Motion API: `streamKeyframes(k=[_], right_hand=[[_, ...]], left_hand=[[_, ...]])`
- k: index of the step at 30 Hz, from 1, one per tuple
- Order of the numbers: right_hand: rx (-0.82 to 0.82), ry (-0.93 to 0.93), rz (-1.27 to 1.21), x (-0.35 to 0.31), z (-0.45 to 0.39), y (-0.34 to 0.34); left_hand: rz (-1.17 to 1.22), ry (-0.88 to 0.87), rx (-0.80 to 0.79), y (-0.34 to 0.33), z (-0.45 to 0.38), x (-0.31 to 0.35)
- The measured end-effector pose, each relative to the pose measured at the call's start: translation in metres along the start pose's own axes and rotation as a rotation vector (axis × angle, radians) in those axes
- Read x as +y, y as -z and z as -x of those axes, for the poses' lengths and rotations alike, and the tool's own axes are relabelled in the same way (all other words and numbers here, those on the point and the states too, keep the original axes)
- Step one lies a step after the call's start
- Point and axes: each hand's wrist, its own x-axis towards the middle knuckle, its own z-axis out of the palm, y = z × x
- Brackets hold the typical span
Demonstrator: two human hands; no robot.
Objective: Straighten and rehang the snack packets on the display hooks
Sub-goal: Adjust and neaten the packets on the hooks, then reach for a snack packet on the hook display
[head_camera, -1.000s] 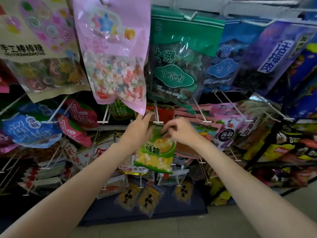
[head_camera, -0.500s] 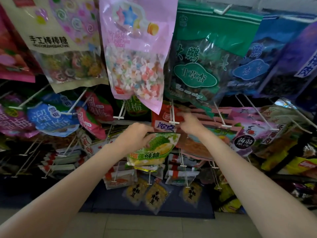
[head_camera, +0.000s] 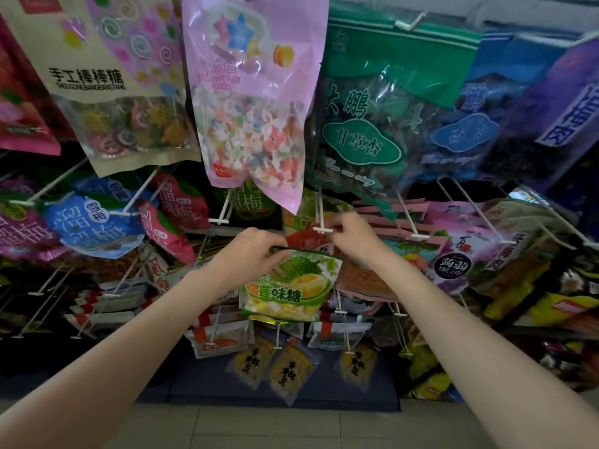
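Note:
A green durian candy packet (head_camera: 291, 288) hangs from my left hand (head_camera: 249, 254), which pinches its top left edge just below the middle row of hooks. My right hand (head_camera: 355, 236) is up and to the right of it. Its curled fingers pinch the white T-shaped end of a display hook (head_camera: 322, 230). A red packet (head_camera: 306, 239) hangs on that hook, right behind the green packet's top edge. The green packet's hanging hole is hidden by my fingers.
Large bags hang close overhead: a pink star candy bag (head_camera: 256, 102), a lollipop bag (head_camera: 120, 85) and a green plum bag (head_camera: 366, 118). Blue and red plum packets (head_camera: 94, 222) fill hooks to the left, purple and pink packets (head_camera: 453, 254) to the right. Small packets (head_camera: 285, 367) hang below.
My right hand let go of the green packet and moved up to the hook's end. My left hand kept the packet and lifted it closer to that hook.

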Motion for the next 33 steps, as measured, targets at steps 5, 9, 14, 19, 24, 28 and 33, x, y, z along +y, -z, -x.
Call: streamKeyframes(k=[5, 9, 14, 19, 24, 28, 33], right_hand=[[-0.067, -0.091, 0.082, -0.004, 0.02, 0.016], [-0.096, -0.218, 0.053, 0.004, 0.034, 0.028], [0.065, -0.333, -0.035, 0.027, 0.04, 0.044], [0.193, -0.374, -0.122, 0.039, 0.048, 0.049], [0.196, -0.394, -0.122, 0.043, 0.053, 0.041], [0.208, -0.398, -0.132, 0.044, 0.061, 0.043], [0.158, -0.439, -0.231, 0.046, 0.076, 0.047]], left_hand=[[0.045, -0.032, 0.012, 0.002, -0.005, 0.008], [0.074, 0.014, 0.05, -0.001, -0.02, 0.009], [0.086, 0.025, 0.109, -0.013, -0.041, 0.017], [0.133, 0.072, 0.181, -0.024, -0.052, 0.022], [0.221, 0.151, 0.2, -0.026, -0.053, 0.02], [0.377, 0.285, 0.184, -0.026, -0.059, 0.023], [0.609, 0.444, 0.178, -0.028, -0.062, 0.025]])
